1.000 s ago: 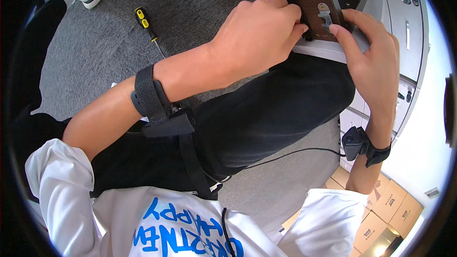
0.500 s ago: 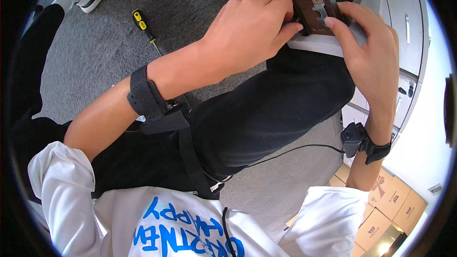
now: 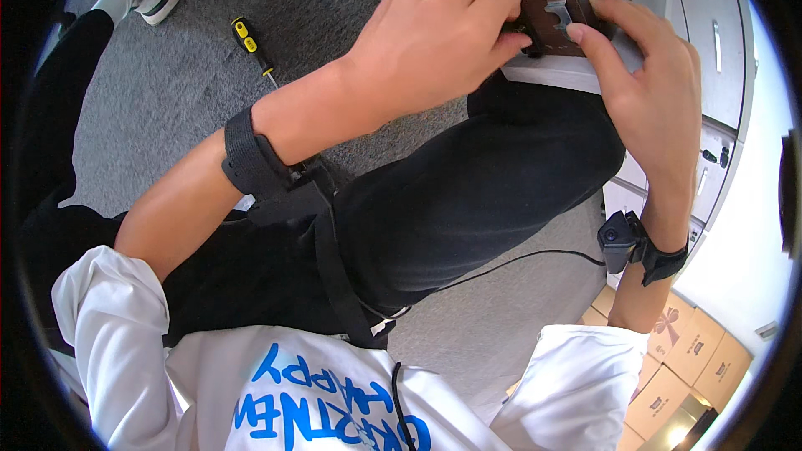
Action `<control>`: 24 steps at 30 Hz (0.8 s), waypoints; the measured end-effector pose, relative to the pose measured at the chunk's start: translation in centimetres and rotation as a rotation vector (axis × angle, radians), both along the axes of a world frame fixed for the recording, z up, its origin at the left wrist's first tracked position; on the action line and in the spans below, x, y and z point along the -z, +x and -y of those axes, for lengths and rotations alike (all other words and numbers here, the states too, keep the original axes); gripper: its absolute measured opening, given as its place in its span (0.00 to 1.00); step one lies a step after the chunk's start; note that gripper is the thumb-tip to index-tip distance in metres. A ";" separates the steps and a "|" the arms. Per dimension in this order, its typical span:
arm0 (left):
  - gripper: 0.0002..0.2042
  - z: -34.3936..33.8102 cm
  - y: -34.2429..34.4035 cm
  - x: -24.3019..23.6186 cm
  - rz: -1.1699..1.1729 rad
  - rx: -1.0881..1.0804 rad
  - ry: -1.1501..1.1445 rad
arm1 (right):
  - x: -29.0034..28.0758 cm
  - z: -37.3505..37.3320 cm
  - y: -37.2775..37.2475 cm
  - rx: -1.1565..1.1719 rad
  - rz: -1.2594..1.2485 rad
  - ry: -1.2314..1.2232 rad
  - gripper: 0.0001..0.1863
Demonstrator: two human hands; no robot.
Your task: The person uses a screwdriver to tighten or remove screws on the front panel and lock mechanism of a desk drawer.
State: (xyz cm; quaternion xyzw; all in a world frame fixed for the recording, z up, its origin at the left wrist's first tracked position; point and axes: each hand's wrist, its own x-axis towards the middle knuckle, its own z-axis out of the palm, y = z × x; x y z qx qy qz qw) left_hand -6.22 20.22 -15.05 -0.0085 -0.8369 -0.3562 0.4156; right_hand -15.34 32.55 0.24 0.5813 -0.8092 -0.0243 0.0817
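A dark brown wooden panel [image 3: 547, 38] with a metal edge strip stands at the top right, close to my bent knee. On its face sits a small silver hooked metal plate [image 3: 555, 5], fixed with a screw. My right hand [image 3: 647, 88] grips the panel's right edge, its thumb against the front beside the metal plate and its fingers wrapped behind. At the panel's left edge, my left hand [image 3: 447, 33] is closed, thumb and fingertips pinched together. Something small and dark shows between these fingertips, too hidden to name.
A black-and-yellow screwdriver [image 3: 246, 38] lies on the grey carpet [image 3: 192, 108] to the left, its tip behind my forearm. White drawer cabinets [image 3: 710, 58] line the right side. Stacked cardboard boxes [image 3: 693, 342] stand at lower right. A cable [image 3: 518, 266] runs to my right wrist device.
My left hand has shifted slightly up and left, its fingertips still at the panel's left edge. The panel has tilted a little; my right hand keeps its hold.
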 end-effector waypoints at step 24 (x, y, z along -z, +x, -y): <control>0.09 1.1 -0.2 0.5 -0.087 0.005 -0.267 | 0.2 0.5 0.4 0.069 0.065 0.013 0.13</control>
